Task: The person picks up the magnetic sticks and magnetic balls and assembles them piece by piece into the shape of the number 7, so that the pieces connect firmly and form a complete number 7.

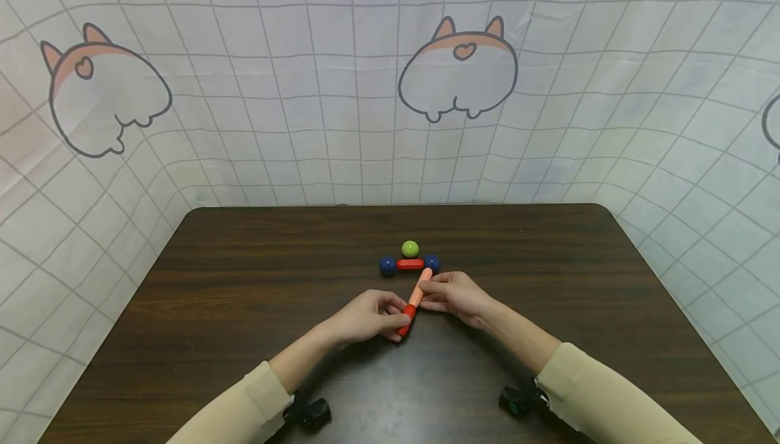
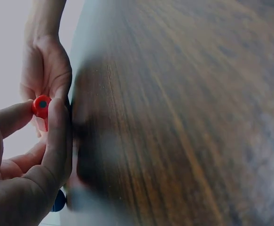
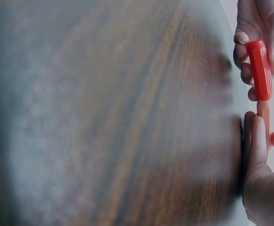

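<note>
My left hand [image 1: 365,315] pinches a red magnetic rod [image 1: 405,323] between thumb and fingers; a grey magnet shows in its round end in the left wrist view. My right hand [image 1: 458,298] pinches a peach-coloured magnetic rod [image 1: 419,290]. The two rods meet end to end in one slanting line. Beyond the hands, another red rod [image 1: 409,264] lies between a left blue ball [image 1: 387,266] and a right blue ball [image 1: 431,263]. The peach rod's far tip is close to the right ball; contact cannot be told. A green ball [image 1: 410,249] sits just behind that red rod.
The dark wooden table [image 1: 244,261] ends at a far edge in front of a white gridded curtain [image 1: 292,105] with cartoon drawings. Black wrist devices hang below the left sleeve [image 1: 256,390] and the right sleeve [image 1: 600,390].
</note>
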Tool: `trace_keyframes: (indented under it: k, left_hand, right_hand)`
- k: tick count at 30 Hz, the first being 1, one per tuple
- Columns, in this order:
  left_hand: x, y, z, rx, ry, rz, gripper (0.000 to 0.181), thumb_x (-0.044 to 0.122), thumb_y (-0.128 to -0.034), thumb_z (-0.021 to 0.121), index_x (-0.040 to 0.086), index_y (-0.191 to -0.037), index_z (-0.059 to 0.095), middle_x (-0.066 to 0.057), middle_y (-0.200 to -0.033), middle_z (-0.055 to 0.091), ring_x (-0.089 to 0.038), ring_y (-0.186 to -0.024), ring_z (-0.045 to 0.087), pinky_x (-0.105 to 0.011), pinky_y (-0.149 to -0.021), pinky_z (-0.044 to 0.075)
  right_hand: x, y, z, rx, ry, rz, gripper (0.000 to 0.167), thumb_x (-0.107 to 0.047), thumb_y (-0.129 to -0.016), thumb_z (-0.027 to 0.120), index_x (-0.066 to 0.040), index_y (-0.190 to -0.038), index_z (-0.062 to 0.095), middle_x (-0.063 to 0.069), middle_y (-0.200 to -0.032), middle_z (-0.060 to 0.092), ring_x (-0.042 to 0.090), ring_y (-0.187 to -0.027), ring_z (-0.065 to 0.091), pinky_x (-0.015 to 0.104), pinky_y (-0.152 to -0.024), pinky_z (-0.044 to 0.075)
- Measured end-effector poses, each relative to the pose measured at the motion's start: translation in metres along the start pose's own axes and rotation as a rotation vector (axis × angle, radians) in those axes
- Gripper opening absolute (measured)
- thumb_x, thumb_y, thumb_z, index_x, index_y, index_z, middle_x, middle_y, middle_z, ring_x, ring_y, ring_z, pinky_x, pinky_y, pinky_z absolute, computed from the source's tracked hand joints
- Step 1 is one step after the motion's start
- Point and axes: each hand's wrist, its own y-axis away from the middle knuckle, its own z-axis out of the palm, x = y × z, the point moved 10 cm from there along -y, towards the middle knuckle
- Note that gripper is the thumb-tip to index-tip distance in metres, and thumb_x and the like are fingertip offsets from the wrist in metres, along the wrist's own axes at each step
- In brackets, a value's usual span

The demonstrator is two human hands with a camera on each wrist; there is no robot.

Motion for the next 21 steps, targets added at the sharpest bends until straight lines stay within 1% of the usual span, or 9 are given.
trace_keyframes:
  k: [5,9,12,16,19,21]
  left_hand:
    - [-0.001,0.0,-0.002,0.029,0.019,-0.007,0.033,0.015,-0.1027,0.066,-0.008,-0.126,0.062,-0.012,-0.101,0.066,-0.022,-0.082,0.071,-0.038,-0.077,0.06]
    - [-0.001,-0.001,-0.005,0.053,0.012,-0.006,0.034,0.018,-0.1054,0.062,-0.008,-0.127,0.061,-0.012,-0.101,0.066,-0.022,-0.085,0.071,-0.038,-0.078,0.06]
    - [0.002,-0.002,-0.009,0.084,-0.081,0.013,0.032,0.021,-0.1055,0.062,-0.005,-0.124,0.065,-0.009,-0.098,0.068,-0.02,-0.084,0.072,-0.036,-0.077,0.059]
    - [0.014,-0.004,-0.015,0.133,-0.27,0.055,0.029,0.027,-0.1046,0.063,0.003,-0.12,0.07,-0.002,-0.094,0.07,-0.017,-0.079,0.071,-0.032,-0.073,0.056]
    - [0.024,-0.005,-0.019,0.164,-0.338,0.088,0.026,0.026,-0.1041,0.063,0.005,-0.117,0.071,0.0,-0.092,0.07,-0.018,-0.077,0.071,-0.033,-0.069,0.054]
    - [0.03,-0.006,-0.022,0.184,-0.347,0.107,0.024,0.024,-0.1038,0.064,0.005,-0.115,0.072,-0.002,-0.091,0.07,-0.02,-0.078,0.071,-0.033,-0.069,0.054]
  right_hand:
    - [0.0,0.0,-0.001,0.009,-0.004,0.007,0.031,-0.007,-0.106,0.058,0.016,-0.126,0.055,0.014,-0.103,0.068,0.016,-0.092,0.072,0.03,-0.086,0.056]
    - [0.0,-0.001,-0.002,0.012,-0.013,0.014,0.031,-0.007,-0.106,0.057,0.016,-0.126,0.055,0.015,-0.104,0.068,0.017,-0.093,0.072,0.03,-0.087,0.056]
    - [0.0,-0.001,-0.002,0.012,-0.014,0.017,0.031,-0.007,-0.106,0.058,0.016,-0.126,0.056,0.015,-0.104,0.069,0.017,-0.093,0.072,0.03,-0.087,0.056]
    - [0.0,-0.002,-0.003,0.006,-0.018,0.015,0.032,-0.007,-0.106,0.058,0.017,-0.127,0.055,0.016,-0.105,0.069,0.018,-0.094,0.073,0.031,-0.087,0.056]
    - [-0.001,-0.002,-0.003,-0.002,-0.013,0.011,0.034,-0.008,-0.106,0.058,0.017,-0.128,0.055,0.015,-0.105,0.07,0.017,-0.094,0.073,0.031,-0.087,0.056]
    - [-0.001,-0.002,-0.002,-0.005,-0.009,0.01,0.035,-0.009,-0.106,0.059,0.017,-0.128,0.054,0.015,-0.105,0.07,0.017,-0.093,0.073,0.031,-0.087,0.056]
